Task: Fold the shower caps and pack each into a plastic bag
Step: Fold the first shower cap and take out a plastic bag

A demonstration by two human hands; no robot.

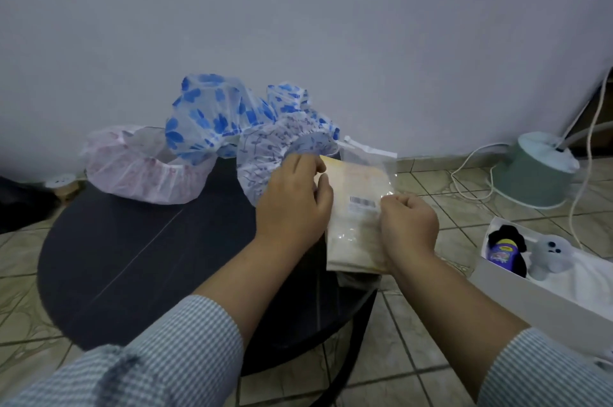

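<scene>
I am watching both hands working a clear zip-top plastic bag (363,204) at the right edge of a dark round table (132,254): the left hand (293,199) is curling its fingers against the bag's left side near the top, and the right hand (409,224) is pinching the bag's right edge, knuckles bent tight around the film. Inside the bag a pale, cream-coloured folded shower cap (356,240) is lying flat behind a barcode sticker (363,201), reaching most of the way down, while the white zip strip at the mouth is standing free above the hands, and I cannot tell whether it is sealed. I am judging this cap as all but packed, with only the closing of the mouth in doubt. Just behind the hands, three caps are sitting unfolded and puffed up on the table: a white one with a small dark print (265,154) touching the left hand, a blue-flowered one (212,121) behind it, and a pink-patterned one (142,171) at the far left, its elastic rim facing me. A further scrap of blue-flowered film (288,94) is showing behind them; whether it is a separate cap I cannot say. So most of the job is lying ahead, as I read it. To the right, on the tiled floor, a white box (530,294) is holding a grey plush toy (550,254).
</scene>
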